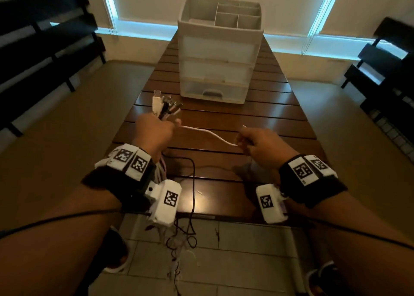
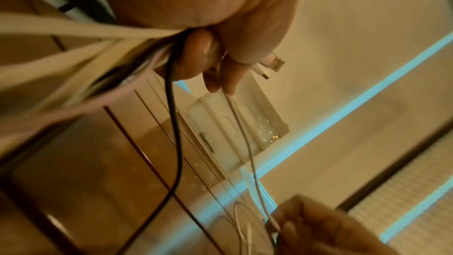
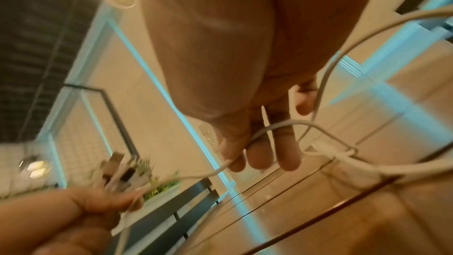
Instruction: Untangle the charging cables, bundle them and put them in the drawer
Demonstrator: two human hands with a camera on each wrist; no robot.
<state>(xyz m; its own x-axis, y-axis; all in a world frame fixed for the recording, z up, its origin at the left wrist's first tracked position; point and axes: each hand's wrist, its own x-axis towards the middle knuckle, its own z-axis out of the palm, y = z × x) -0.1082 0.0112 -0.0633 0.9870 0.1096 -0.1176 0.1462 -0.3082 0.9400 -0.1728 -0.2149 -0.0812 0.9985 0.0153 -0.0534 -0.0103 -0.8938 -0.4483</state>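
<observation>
Between both hands' fingers (image 1: pixel 243 138), one white cable (image 1: pixel 210 134) stretches above the table (image 1: pixel 268 121).

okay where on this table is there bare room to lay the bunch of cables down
Bare wood lies between the drawer unit and the white cable stretched between the left hand and right hand, and along the table's right side beside the unit. The near edge is crowded: a black cable and loose ends hang over it.
</observation>
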